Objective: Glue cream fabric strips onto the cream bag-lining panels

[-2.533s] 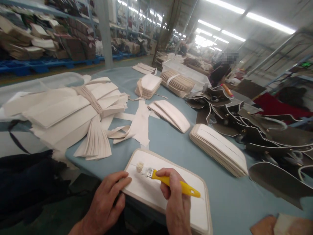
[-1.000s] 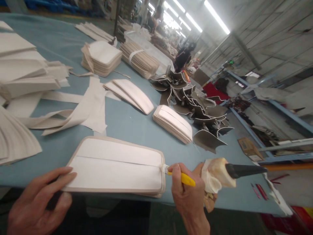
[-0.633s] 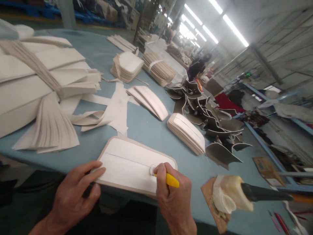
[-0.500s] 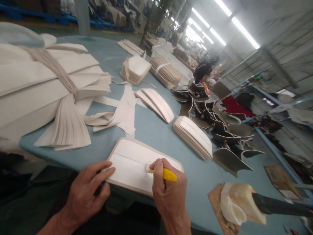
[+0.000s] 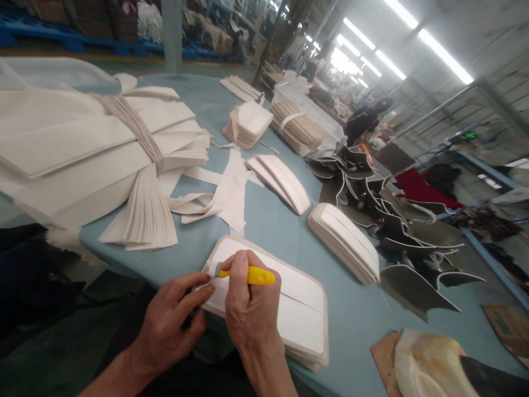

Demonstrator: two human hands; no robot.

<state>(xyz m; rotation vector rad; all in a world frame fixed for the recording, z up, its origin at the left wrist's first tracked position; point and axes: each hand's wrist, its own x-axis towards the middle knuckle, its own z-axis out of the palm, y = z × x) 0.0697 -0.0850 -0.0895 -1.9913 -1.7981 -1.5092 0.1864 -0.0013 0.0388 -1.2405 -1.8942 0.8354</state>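
A stack of white rounded panels with beige edges lies at the near edge of the blue-green table. My right hand is closed round a brush with a yellow handle; its whitish tip is over the top panel's left end. At that left end my left hand rests its fingertips on the panel edge, fingers apart, close to the brush tip.
Tied bundles of cream strips fill the left. Smaller panel stacks and dark grey pieces lie beyond and to the right. A glue-coloured container sits at the lower right. A person is in the background.
My right hand has moved the brush left along the panel, from its middle to its left end near my left hand. The whole view has shifted, so the table things appear further right.
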